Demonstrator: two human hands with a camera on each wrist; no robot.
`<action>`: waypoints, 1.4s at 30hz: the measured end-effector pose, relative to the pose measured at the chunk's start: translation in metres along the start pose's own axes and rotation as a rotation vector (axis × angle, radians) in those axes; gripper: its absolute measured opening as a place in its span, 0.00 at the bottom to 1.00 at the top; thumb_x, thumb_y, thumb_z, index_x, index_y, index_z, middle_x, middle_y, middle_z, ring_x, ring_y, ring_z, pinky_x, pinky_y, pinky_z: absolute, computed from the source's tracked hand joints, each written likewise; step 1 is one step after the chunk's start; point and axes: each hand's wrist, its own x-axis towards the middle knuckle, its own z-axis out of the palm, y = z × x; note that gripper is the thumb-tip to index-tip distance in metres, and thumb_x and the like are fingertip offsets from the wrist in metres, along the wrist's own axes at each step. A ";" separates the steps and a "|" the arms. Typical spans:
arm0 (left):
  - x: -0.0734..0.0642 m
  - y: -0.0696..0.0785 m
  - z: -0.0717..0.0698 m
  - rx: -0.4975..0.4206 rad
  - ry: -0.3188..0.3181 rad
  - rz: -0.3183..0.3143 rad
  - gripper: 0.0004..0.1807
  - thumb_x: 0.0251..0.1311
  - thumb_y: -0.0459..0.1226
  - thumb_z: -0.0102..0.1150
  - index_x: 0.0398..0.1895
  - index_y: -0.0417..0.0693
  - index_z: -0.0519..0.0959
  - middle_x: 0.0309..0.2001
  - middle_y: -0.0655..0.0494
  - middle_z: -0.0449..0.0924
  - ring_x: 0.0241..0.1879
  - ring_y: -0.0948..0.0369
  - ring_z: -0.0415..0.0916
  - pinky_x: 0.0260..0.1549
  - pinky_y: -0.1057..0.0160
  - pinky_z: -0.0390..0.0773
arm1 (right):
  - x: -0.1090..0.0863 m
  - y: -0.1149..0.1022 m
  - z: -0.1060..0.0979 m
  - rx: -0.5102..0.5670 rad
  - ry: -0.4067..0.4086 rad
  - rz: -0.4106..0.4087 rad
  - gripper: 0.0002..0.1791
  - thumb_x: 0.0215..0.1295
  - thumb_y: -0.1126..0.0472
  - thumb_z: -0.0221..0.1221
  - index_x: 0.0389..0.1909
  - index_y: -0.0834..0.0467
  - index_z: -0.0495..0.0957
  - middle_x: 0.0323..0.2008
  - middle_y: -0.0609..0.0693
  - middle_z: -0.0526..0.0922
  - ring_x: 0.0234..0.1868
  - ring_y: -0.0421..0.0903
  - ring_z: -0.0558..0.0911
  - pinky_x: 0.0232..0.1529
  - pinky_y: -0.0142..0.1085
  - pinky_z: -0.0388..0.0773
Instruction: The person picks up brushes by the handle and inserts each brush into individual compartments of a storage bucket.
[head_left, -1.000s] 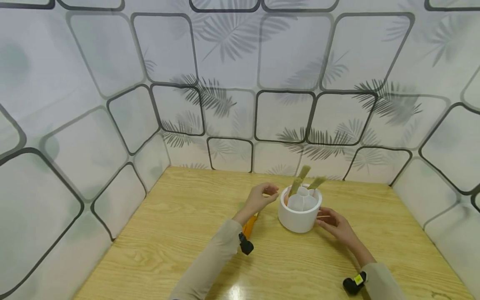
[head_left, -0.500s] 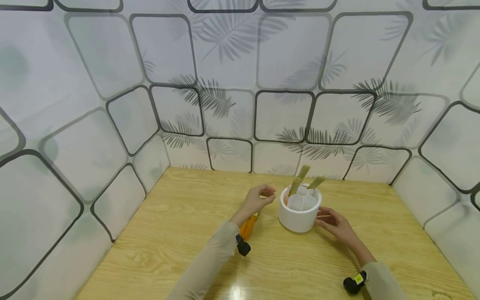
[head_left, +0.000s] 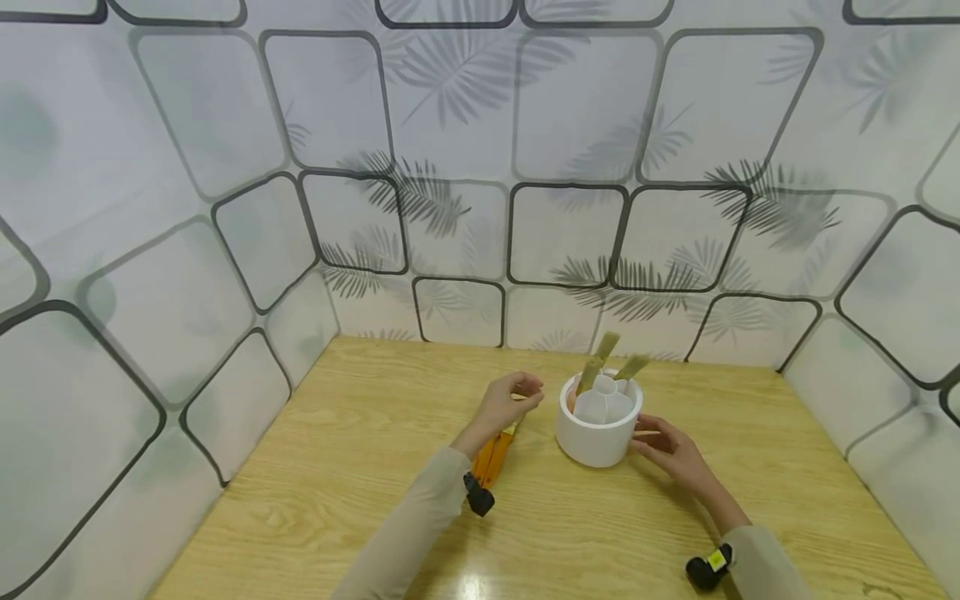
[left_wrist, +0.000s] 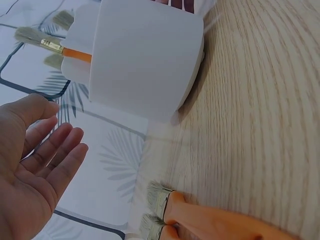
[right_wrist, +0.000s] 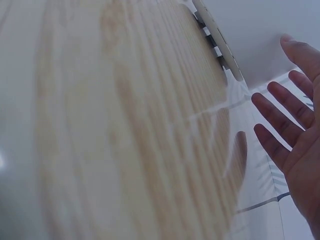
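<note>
A round white organizer (head_left: 597, 446) with inner compartments stands on the table, and three paintbrushes (left_wrist: 37, 37) stick up from it, bristles upward. My left hand (head_left: 501, 408) hovers left of the organizer, apart from it, holding nothing, fingers loosely bent. Under that wrist lie more paintbrushes (head_left: 492, 458) with orange handles; the left wrist view shows two bristle ends of the loose paintbrushes (left_wrist: 162, 202), the rest cut off by the frame. At the organizer's right side is my right hand (head_left: 675, 454), fingers spread and fairly straight, the thumb at its wall; contact is hard to tell.
The wood-grain table (head_left: 360, 467) meets a patterned curtain (head_left: 457, 225) at the back and on both sides. The organizer stands nearer the back edge. Dark wrist cameras sit on both sleeves.
My left hand has drawn back to the left, away from the organizer, and more of the orange brush handles shows beneath the wrist. My right hand and the organizer have hardly moved.
</note>
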 end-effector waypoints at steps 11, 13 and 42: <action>-0.003 -0.003 -0.008 0.001 -0.002 0.027 0.12 0.60 0.37 0.59 0.44 0.41 0.78 0.41 0.51 0.81 0.41 0.57 0.79 0.35 0.69 0.79 | 0.000 0.001 0.000 0.024 -0.008 -0.025 0.25 0.63 0.61 0.58 0.60 0.60 0.67 0.53 0.58 0.74 0.46 0.37 0.79 0.44 0.28 0.77; -0.004 -0.003 -0.009 0.002 0.001 0.029 0.11 0.60 0.37 0.59 0.44 0.42 0.78 0.41 0.51 0.81 0.41 0.57 0.79 0.34 0.69 0.79 | 0.001 0.001 0.001 0.021 -0.003 -0.027 0.25 0.63 0.61 0.58 0.61 0.60 0.67 0.53 0.57 0.74 0.46 0.36 0.79 0.43 0.28 0.77; -0.010 -0.025 -0.022 0.043 0.016 0.020 0.09 0.61 0.38 0.58 0.44 0.50 0.79 0.40 0.55 0.81 0.39 0.61 0.79 0.34 0.68 0.79 | 0.004 -0.003 0.004 -0.017 0.002 -0.026 0.24 0.63 0.62 0.58 0.59 0.61 0.65 0.52 0.59 0.73 0.47 0.45 0.80 0.43 0.28 0.77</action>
